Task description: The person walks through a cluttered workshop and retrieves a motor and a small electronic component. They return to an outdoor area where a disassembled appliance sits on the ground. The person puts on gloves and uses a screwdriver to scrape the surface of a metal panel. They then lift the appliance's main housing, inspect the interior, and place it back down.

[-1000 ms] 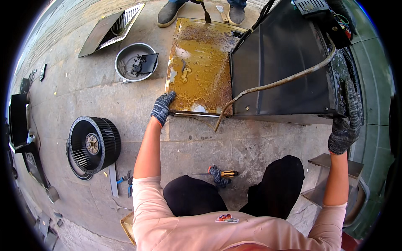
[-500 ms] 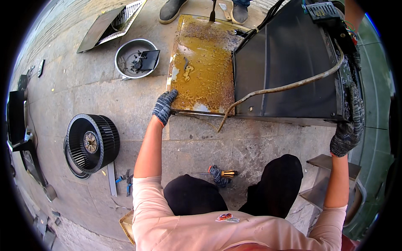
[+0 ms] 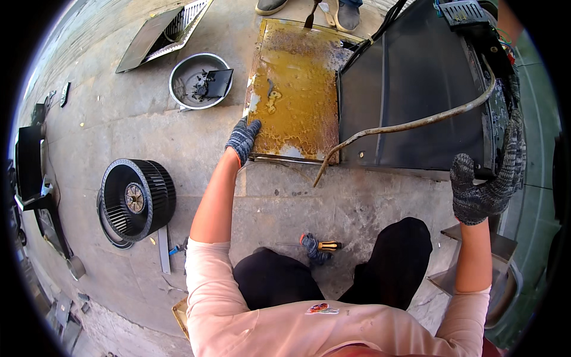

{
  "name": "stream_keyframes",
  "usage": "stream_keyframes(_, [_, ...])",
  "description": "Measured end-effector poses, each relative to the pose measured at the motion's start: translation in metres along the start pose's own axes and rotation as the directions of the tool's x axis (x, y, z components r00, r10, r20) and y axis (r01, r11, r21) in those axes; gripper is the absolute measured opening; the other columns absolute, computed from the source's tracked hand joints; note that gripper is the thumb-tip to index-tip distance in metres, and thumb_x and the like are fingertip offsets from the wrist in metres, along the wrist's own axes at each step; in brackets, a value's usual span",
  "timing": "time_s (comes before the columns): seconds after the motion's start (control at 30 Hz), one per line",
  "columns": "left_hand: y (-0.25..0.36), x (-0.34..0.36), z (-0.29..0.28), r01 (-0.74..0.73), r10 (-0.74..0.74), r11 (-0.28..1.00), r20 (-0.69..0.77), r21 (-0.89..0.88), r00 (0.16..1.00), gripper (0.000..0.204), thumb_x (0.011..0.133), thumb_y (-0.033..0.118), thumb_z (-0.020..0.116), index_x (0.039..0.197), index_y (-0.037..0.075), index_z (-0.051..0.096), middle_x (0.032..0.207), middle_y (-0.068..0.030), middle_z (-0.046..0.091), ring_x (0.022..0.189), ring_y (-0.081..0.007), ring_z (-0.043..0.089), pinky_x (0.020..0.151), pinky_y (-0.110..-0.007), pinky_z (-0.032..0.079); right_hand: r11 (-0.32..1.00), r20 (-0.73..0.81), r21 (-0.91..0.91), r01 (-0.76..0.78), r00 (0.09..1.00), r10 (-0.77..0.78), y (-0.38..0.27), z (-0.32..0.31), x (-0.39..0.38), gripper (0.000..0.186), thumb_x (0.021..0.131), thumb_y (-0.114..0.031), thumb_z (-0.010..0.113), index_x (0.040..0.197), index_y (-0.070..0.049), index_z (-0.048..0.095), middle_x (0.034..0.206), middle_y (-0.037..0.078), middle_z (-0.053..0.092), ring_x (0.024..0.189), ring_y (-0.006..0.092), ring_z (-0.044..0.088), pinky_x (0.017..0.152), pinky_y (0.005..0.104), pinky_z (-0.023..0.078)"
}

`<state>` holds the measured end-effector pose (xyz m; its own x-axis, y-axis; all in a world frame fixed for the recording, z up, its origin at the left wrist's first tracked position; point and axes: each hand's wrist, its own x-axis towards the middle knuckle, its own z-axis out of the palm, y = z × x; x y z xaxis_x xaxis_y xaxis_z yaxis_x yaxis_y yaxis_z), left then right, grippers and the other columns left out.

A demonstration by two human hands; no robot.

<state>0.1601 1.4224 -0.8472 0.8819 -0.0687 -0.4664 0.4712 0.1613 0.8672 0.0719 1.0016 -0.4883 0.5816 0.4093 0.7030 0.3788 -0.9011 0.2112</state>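
Observation:
In front of me lies a large metal housing, its left part a yellow, grease-coated panel (image 3: pixel 297 89) and its right part a black casing (image 3: pixel 410 89). My left hand (image 3: pixel 244 140), in a grey knitted glove, grips the panel's near left edge with the fingertips on top. At the casing's right end is my right hand (image 3: pixel 491 178), gloved alike. Its fingers stretch along the end and the thumb stands apart at the near corner. A stiff, dirty brown hose (image 3: pixel 410 126) curves across the casing. Beyond the panel's far edge a dark tool (image 3: pixel 310 15) points down.
A co-worker's arm (image 3: pixel 510 24) reaches the casing's far right; shoes (image 3: pixel 347 16) stand beyond. On the floor are a metal bowl (image 3: pixel 178 95) with black parts, a fan drum (image 3: pixel 156 196), a slatted hood part (image 3: pixel 148 44) and a screwdriver (image 3: pixel 329 245). A small stool (image 3: pixel 485 241) stands right.
My right thumb has swung away from the fingers and the hand has opened at the casing's corner. My left hand keeps its hold. The whole view has shifted slightly.

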Motion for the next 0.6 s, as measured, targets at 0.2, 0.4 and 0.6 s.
stream_keyframes(0.2, [0.01, -0.006, -0.002, -0.004, 0.013, 0.978, -0.041, 0.208, 0.999, 0.043, 0.1, 0.022, 0.058, 0.134, -0.004, 0.051, 0.117, -0.0142, 0.066, 0.1, -0.021, 0.062, 0.088, -0.033, 0.051, 0.749, 0.163, 0.613, -0.253, 0.967, 0.194, -0.04, 0.003, 0.005, 0.053, 0.068, 0.002, 0.086, 0.116, 0.0, 0.063, 0.093, 0.012, 0.069, 0.072, 0.0173, 0.067, 0.06, 0.0281, 0.057])
stream_keyframes(0.4, [0.008, -0.009, 0.0, -0.051, 0.058, 0.983, -0.033, 0.174, 0.998, 0.044, 0.1, 0.023, 0.058, 0.135, -0.003, 0.051, 0.118, -0.0135, 0.065, 0.1, -0.0203, 0.061, 0.088, -0.032, 0.05, 0.759, 0.201, 0.507, -0.41, 0.912, 0.358, -0.016, 0.006, -0.015, 0.056, 0.073, -0.008, 0.084, 0.123, -0.001, 0.06, 0.109, 0.014, 0.066, 0.09, 0.0226, 0.065, 0.075, 0.033, 0.054])
stream_keyframes(0.6, [-0.006, -0.013, -0.005, -0.046, 0.05, 0.988, -0.026, 0.148, 0.998, 0.043, 0.1, 0.022, 0.058, 0.134, -0.004, 0.051, 0.119, -0.0128, 0.065, 0.101, -0.0195, 0.061, 0.089, -0.032, 0.05, 0.79, 0.184, 0.405, -0.46, 0.887, 0.423, 0.004, 0.004, -0.037, 0.06, 0.078, -0.018, 0.082, 0.13, -0.002, 0.057, 0.125, 0.016, 0.063, 0.107, 0.0279, 0.063, 0.091, 0.0379, 0.051])
